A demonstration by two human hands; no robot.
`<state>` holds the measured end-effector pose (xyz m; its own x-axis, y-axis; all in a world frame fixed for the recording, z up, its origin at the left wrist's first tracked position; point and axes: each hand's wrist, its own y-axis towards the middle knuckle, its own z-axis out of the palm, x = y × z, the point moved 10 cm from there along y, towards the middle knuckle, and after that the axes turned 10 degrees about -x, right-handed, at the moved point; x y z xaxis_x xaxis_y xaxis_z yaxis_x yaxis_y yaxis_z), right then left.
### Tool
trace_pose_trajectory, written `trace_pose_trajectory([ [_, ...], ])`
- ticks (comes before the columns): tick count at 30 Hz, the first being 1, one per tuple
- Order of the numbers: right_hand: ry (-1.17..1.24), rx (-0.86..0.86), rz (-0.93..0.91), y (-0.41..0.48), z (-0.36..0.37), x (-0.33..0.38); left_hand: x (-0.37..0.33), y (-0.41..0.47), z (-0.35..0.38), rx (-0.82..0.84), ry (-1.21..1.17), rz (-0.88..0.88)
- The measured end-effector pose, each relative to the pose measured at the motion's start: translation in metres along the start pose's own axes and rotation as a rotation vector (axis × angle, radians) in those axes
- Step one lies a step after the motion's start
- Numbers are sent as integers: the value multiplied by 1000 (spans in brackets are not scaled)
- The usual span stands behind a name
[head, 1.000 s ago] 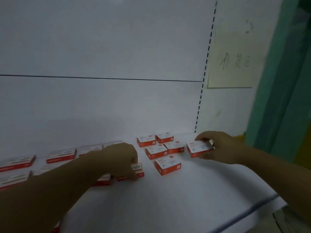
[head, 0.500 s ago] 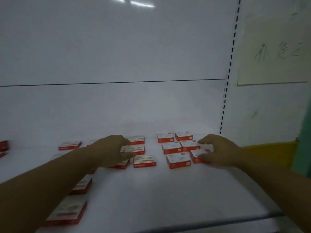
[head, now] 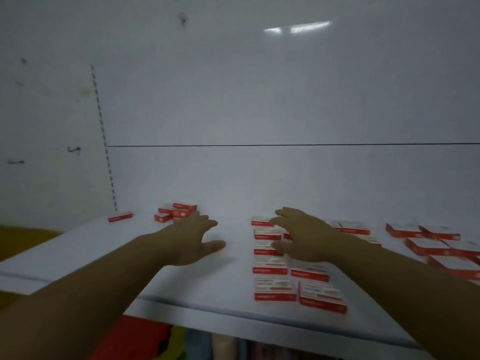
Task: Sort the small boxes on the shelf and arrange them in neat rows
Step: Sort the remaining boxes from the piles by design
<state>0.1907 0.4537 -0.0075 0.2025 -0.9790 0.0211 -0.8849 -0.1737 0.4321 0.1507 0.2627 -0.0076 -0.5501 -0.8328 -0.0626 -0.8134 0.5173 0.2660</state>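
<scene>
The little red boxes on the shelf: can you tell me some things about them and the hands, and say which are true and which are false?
1. Both hands are empty. True: the left hand and the right hand are open with fingers spread.
2. One red box lies alone near the shelf's left end. True.
3. The boxes are stacked in a tall tower. False: most lie flat on the shelf.
4. The right hand is above the two columns of boxes. True.
5. The boxes are blue. False: they are red and white.
</scene>
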Motion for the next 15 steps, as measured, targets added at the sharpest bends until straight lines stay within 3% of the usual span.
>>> trace_pose_trajectory([
  [6,-11,69,-104,52,51,81,105,-28,17,70,-34,-102],
  [15,102,66,-151,166,107,133,221,-17,24,98,17,-258],
])
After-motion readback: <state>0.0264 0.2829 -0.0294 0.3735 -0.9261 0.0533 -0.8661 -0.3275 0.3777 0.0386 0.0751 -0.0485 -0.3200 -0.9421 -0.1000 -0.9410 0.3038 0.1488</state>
